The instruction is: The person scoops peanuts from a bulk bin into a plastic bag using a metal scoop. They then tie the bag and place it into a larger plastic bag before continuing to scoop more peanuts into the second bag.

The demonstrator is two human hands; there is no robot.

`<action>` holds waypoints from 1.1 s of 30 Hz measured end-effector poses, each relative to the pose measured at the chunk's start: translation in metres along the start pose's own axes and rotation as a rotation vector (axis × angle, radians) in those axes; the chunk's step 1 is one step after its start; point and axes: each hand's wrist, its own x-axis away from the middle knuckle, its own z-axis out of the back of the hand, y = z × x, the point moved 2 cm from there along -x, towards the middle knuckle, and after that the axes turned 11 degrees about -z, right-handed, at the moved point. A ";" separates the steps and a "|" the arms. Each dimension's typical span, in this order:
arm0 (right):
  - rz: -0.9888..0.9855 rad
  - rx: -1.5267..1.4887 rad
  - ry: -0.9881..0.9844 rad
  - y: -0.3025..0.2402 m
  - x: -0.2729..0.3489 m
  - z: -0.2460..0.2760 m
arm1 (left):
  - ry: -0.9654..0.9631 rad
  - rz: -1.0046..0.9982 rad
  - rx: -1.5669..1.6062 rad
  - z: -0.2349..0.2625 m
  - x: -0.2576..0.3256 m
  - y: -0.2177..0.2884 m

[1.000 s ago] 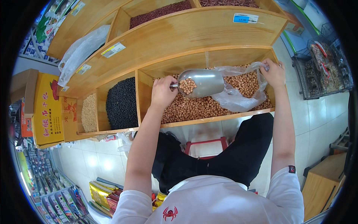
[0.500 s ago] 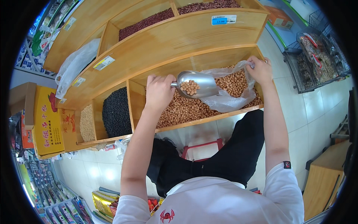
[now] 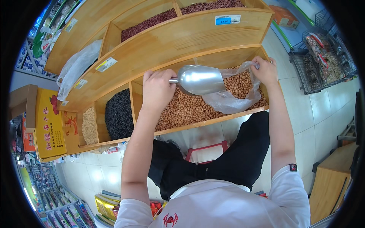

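My left hand [image 3: 157, 89] is closed around the handle of a shiny metal scoop [image 3: 201, 79]. The scoop is turned over with its rounded back upward, and its mouth points right, over the opening of a clear plastic bag [image 3: 228, 102]. My right hand [image 3: 265, 71] pinches the bag's rim at its right side, keeping it open. Round tan pieces that look like chickpeas [image 3: 238, 85] lie inside the bag. The bag rests on more of these tan chickpea-like pieces [image 3: 186, 114] in a wooden bin [image 3: 197, 124]. What is under the scoop is hidden.
Left of a wooden divider [image 3: 132, 108] lie black beans [image 3: 118, 116] and pale grains [image 3: 89, 125]. A higher tier holds dark red beans [image 3: 150, 24]. A yellow carton [image 3: 47, 125] stands at left, a wire basket [image 3: 315, 62] at right. A red-framed stool [image 3: 207, 150] shows between my legs.
My left hand has rolled the scoop over, so its back now faces up instead of its open side with the chickpea-like pieces. My right hand and the bag have stayed put.
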 end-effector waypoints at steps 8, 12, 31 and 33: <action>0.011 0.001 0.007 0.002 0.000 -0.003 | -0.072 0.500 0.223 -0.049 0.071 -0.052; 0.014 -0.002 0.006 0.004 -0.001 -0.006 | -0.113 0.508 0.132 -0.058 0.094 -0.058; 0.002 0.027 -0.002 0.002 -0.002 -0.003 | -0.559 0.592 0.089 -0.098 0.084 -0.067; -0.009 0.041 -0.024 0.002 -0.002 -0.003 | -0.594 0.576 0.125 -0.108 0.088 -0.067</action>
